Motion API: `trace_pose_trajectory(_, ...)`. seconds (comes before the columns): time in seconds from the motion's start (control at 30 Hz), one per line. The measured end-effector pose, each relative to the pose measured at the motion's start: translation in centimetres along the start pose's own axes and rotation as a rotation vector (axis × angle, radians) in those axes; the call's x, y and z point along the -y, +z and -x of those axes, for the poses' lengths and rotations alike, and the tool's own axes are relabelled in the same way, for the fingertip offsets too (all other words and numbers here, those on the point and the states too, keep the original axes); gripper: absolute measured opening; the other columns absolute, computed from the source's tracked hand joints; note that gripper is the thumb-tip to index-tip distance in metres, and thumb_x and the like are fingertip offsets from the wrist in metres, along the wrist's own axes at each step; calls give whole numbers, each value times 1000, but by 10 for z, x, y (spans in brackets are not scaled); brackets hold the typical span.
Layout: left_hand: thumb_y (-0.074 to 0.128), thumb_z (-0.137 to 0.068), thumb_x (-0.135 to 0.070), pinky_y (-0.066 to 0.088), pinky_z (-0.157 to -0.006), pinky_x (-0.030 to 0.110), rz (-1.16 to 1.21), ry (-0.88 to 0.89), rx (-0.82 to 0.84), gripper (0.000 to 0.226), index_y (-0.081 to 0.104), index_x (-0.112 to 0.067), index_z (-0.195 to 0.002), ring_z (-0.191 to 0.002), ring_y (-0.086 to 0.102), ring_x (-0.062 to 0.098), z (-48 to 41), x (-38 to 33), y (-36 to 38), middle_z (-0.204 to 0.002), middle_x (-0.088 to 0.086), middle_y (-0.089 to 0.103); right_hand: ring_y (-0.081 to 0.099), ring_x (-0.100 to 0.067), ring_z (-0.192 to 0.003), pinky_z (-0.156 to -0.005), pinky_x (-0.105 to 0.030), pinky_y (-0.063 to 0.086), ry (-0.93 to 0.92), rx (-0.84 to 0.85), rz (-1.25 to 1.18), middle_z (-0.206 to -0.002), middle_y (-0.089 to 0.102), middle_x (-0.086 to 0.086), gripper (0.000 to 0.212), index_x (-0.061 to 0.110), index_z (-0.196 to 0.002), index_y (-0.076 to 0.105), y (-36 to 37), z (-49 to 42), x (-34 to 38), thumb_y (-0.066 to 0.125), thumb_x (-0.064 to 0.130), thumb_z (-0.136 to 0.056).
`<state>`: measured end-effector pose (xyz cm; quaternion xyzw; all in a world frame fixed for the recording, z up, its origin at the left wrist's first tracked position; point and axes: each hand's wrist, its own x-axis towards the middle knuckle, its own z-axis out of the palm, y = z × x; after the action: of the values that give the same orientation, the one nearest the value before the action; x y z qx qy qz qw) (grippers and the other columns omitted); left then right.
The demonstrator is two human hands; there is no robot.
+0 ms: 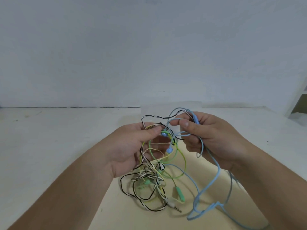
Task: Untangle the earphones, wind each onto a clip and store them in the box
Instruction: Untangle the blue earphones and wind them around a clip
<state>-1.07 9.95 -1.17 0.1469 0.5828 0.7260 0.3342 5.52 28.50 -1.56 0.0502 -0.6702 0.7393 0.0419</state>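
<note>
Now | step: freeing the blue earphone (216, 173) from the tangle (149, 178) | left hand (131, 146) pinches the tangle, its tail resting on the surface (49, 138) | right hand (211, 135) grips the blue cable | advice: thread the blue buds (169, 150) out through the loops, pull gently, never yank

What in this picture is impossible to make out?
Head view:
- Blue cable: its far end runs off the bottom edge.
- Black-and-white cable: partly hidden under the thumb of the left hand.
- Blue remote: partly covered by fingers of the right hand.
- Shelf: cut by the right edge.
</note>
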Motion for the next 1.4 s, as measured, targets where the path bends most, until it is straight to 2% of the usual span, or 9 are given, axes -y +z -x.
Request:
trace_pose_trajectory(0.13,64,-73,-5,60,-66,32,14,-18,34,40,67,2,-112,-72,72,25,1,-2,-2,-94,18,73,33,-12,-44,-45,-21,32,19,-8,26,-51,37,-4,20,16,-86,79,1,-1,-1,63,27,-79)
trace_pose_trajectory(0.37,63,-68,4,58,-52,29,110,27,43,30,67,-5,-97,-62,70,28,2,-6,-1,-82,19,69,29,-14,-47,-46,-23,27,58,-162,87,-53,32,-4,23,12,-86,75,-5,-3,-3,56,13,-98)
trace_pose_trajectory(0.5,60,-65,6,60,-54,28,142,70,30,30,66,-2,-93,-58,70,26,3,-6,1,-78,18,70,31,-14,-48,-48,-23,28,87,-216,176,-53,35,-3,24,12,-84,75,-4,-2,-3,56,14,-99)
trace_pose_trajectory(0.8,56,-95,-11,49,-45,21,57,76,-96,12,66,-8,-89,-46,56,14,-2,-3,2,-64,7,64,33,-16,-51,-48,-22,31,94,-248,220,-53,46,-2,21,9,-89,75,-3,-1,-3,58,16,-99)
trace_pose_trajectory(0.9,60,-93,-22,31,-36,17,28,79,-92,17,68,-8,-85,-39,43,10,-1,-4,2,-65,4,58,36,-14,-50,-49,-23,33,128,-242,128,-53,47,0,20,11,-88,75,-3,-3,-2,59,17,-97)
trace_pose_trajectory(1.07,88,-62,-10,30,-47,20,-359,71,-2,30,75,-16,-88,-52,43,15,3,-5,-7,-61,-2,63,33,-12,-49,-43,-21,31,106,-150,-232,-56,41,-1,15,9,-84,72,-2,-4,3,60,17,-86)
trace_pose_trajectory(1.13,84,-70,-6,30,-46,20,-507,61,-23,22,78,-21,-85,-60,48,17,3,-2,-8,-67,0,67,31,-12,-48,-43,-20,28,80,-112,-366,-56,39,0,14,9,-83,69,-1,-4,6,59,18,-81)
trace_pose_trajectory(1.2,76,-80,-3,33,-41,16,-578,48,-65,18,79,-21,-79,-49,49,7,2,0,-8,-64,-3,66,31,-10,-47,-43,-19,28,67,-86,-445,-56,38,1,13,10,-82,69,0,-3,8,58,17,-81)
trace_pose_trajectory(1.4,77,-81,-18,28,-41,17,-673,114,-119,6,77,-14,-84,-45,36,7,-1,1,-12,-52,-10,56,31,-8,-44,-40,-17,28,57,-129,-483,-58,39,3,17,11,-76,72,-3,-2,10,57,16,-82)
